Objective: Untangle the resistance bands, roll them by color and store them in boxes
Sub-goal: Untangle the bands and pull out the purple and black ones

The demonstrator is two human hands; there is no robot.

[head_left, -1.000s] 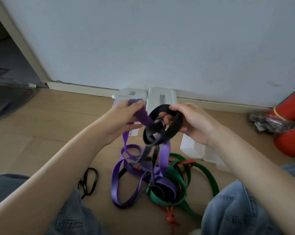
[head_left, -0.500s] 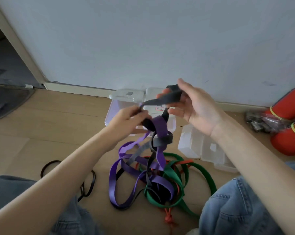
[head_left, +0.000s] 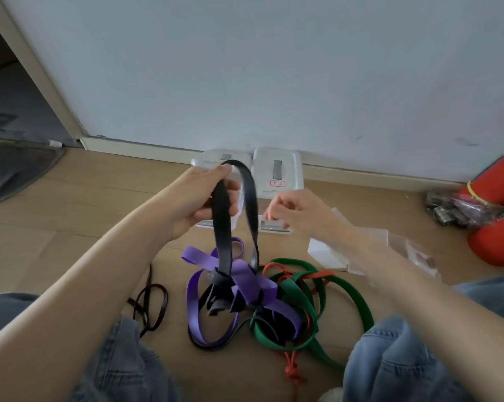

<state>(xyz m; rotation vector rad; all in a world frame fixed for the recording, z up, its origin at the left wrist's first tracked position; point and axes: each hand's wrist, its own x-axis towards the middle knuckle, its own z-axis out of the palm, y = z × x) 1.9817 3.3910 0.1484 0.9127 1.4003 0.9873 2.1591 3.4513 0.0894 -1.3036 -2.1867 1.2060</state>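
My left hand (head_left: 204, 198) is raised in front of me, fingers curled round the top of a black band (head_left: 224, 227), which hangs from it as a long loop down into the knot on the floor. My right hand (head_left: 297, 210) is off to the side and lower, blurred, holding nothing that I can see; its fingers look loosely bent, but the blur keeps me from being sure.

Below the hands, the black loop runs into a tangle where a purple band (head_left: 245, 278) wraps it tightly, with a grey band (head_left: 217, 303) bunched in the same knot. To the right of that, a green band (head_left: 303, 288) lies in wide coils, crossed by a thin orange band (head_left: 291, 369) that trails toward me and ends in a small knot. A thin black cord (head_left: 150, 304) lies apart on the wooden floor (head_left: 70, 213) by my left knee.

Beyond the hands, two clear lidded boxes (head_left: 276, 172) stand by the wall, and open clear boxes (head_left: 332, 253) sit to the right under my forearm.

The risk, as I judge it: pulling upward on the black loop may cinch the purple wrap tighter instead of freeing it. Lifting higher could also drag the whole pile, pulling the green and orange coils into the knot.
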